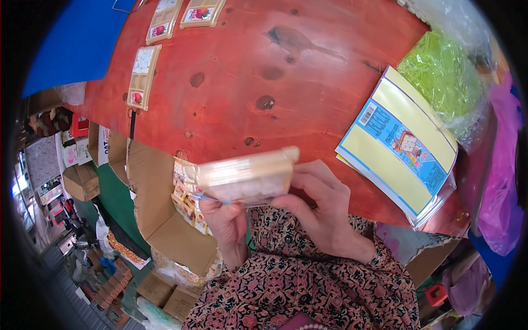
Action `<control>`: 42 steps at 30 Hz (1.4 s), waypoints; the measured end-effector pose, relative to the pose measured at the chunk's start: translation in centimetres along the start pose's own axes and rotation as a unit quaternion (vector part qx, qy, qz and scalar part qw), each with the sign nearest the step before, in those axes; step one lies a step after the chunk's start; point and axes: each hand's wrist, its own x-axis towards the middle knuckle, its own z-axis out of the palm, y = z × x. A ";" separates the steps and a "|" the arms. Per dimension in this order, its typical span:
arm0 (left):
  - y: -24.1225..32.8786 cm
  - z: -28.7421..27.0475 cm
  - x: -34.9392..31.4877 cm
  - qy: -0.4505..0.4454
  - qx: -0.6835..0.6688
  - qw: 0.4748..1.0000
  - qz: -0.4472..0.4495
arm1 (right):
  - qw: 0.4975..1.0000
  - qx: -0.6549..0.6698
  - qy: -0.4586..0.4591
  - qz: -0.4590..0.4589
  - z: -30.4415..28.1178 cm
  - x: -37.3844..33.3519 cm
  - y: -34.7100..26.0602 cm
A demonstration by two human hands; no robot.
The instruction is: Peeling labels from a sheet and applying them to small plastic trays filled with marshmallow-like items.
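A beige plastic tray (245,170) with white pieces along its lower side is held tilted above the near edge of the red table, slightly blurred. My left hand (226,224) closes on its lower left end, where a thin blue edge (213,198) sticks out; whether that belongs to a card or a wrapper I cannot make out. My right hand (324,206) grips the tray's right end between thumb and fingers. Beyond it, at the far left of the table, lies a similar compartmented tray (144,77) with white pieces and a strawberry picture.
Two more trays (165,25) (202,12) lie at the far left. Printed yellow-and-blue card sheets (379,159) are stacked at the right of the red table (236,104), beside a bag of lime-green material (440,77). An open cardboard box (159,192) with small packs stands below the left edge.
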 end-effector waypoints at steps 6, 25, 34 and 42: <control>-1.7 -1.7 4.1 -0.348 -0.022 0.925 0.148 | 0.993 0.055 -0.073 -0.078 -0.6 -0.9 1.1; 0.1 0.4 4.9 -0.358 0.033 0.932 -0.041 | 0.983 0.101 -0.109 -0.104 -1.5 -1.8 2.8; 1.0 1.2 5.6 -0.428 0.141 0.892 -0.031 | 0.981 0.169 -0.078 -0.055 -1.3 -2.3 2.6; 1.0 2.6 5.3 -0.428 0.210 0.879 -0.023 | 0.990 0.122 0.009 -0.069 -1.1 -2.8 3.9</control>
